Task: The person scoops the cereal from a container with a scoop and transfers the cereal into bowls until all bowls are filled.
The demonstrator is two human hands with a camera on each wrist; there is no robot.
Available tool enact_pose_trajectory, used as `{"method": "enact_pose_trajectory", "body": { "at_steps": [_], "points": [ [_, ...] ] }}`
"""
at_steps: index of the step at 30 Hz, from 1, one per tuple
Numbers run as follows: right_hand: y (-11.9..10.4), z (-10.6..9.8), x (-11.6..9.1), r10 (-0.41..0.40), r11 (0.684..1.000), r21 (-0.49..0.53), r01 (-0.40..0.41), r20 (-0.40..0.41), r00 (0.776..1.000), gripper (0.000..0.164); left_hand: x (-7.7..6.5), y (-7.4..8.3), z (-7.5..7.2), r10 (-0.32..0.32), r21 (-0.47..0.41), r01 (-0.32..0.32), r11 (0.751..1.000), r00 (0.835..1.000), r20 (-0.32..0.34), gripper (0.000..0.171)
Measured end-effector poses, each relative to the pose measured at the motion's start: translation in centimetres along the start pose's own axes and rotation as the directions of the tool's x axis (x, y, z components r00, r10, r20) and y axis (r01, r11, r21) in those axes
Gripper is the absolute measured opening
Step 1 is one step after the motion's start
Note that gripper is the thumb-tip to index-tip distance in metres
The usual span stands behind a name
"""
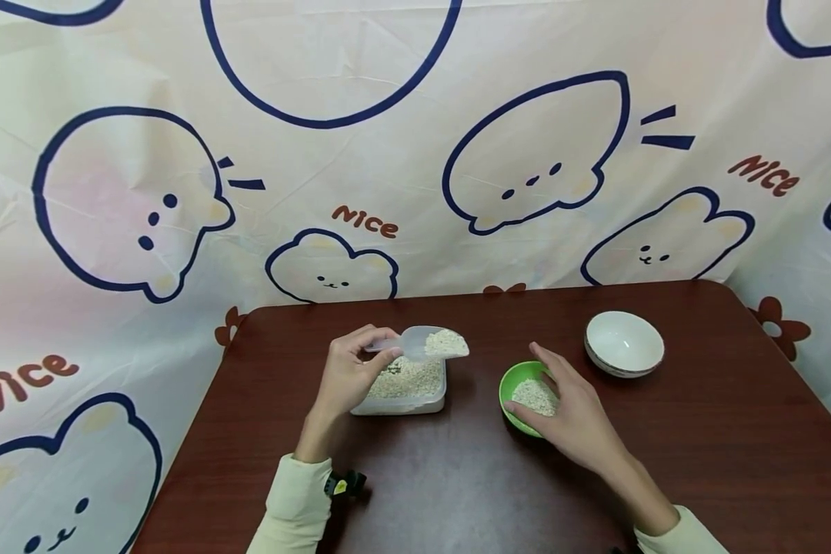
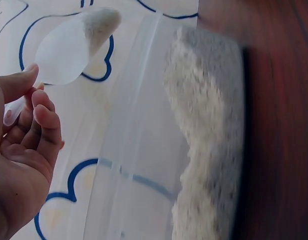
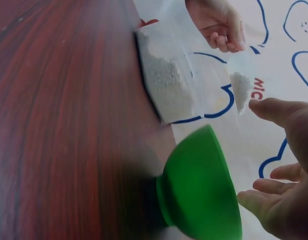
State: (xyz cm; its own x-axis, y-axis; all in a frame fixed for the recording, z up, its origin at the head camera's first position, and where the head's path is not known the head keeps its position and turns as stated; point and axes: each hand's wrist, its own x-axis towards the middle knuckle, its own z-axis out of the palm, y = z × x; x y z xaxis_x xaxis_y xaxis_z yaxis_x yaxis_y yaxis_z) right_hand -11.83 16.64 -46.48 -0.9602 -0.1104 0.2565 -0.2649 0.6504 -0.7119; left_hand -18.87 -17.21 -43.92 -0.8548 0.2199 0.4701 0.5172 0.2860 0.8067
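My left hand pinches the handle of a translucent plastic scoop between thumb and fingers. Pale flakes, like oats, fill the scoop's front part. Below it stands a clear rectangular tub holding more of the same flakes. To the right, a green bowl sits upright on the table with some flakes inside. My right hand is spread at the bowl's right side, thumb and fingers apart near the rim. Whether a fingertip touches the rim I cannot tell.
Stacked white bowls stand at the back right of the dark brown table. Behind the table hangs a cloth printed with cartoon figures. A dark strap-like object sits by my left cuff.
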Motion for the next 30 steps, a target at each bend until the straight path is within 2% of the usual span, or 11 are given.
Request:
{"method": "enact_pose_trajectory", "body": {
  "at_steps": [8, 16, 26, 30],
  "points": [
    [1.0, -1.2, -0.8, 0.02, 1.0, -0.021, -0.021, -0.009, 1.0, 0.094, 0.7, 0.4, 2.5, 0.043, 0.01, -0.043, 0.999, 0.998, 0.051, 0.009],
    [2.2, -2.1, -1.9, 0.014, 0.998, -0.065, -0.016, -0.027, 1.0, 0.094, 1.2, 0.9, 4.9, 0.075, -0.015, -0.074, 0.997, 0.99, 0.121, 0.008],
    [3.3, -2.5, -2.9, 0.096, 0.993, -0.078, -0.093, 0.039, 0.995, 0.099, 1.5, 1.8, 7.2, 0.033, 0.016, -0.037, 0.999, 0.98, 0.197, 0.008],
    [3.5, -2.4, -3.2, 0.114, 0.991, -0.075, -0.11, 0.053, 0.992, 0.101, 1.6, 1.7, 7.9, 0.072, 0.028, -0.079, 0.996, 0.976, 0.206, 0.008]
  ]
}}
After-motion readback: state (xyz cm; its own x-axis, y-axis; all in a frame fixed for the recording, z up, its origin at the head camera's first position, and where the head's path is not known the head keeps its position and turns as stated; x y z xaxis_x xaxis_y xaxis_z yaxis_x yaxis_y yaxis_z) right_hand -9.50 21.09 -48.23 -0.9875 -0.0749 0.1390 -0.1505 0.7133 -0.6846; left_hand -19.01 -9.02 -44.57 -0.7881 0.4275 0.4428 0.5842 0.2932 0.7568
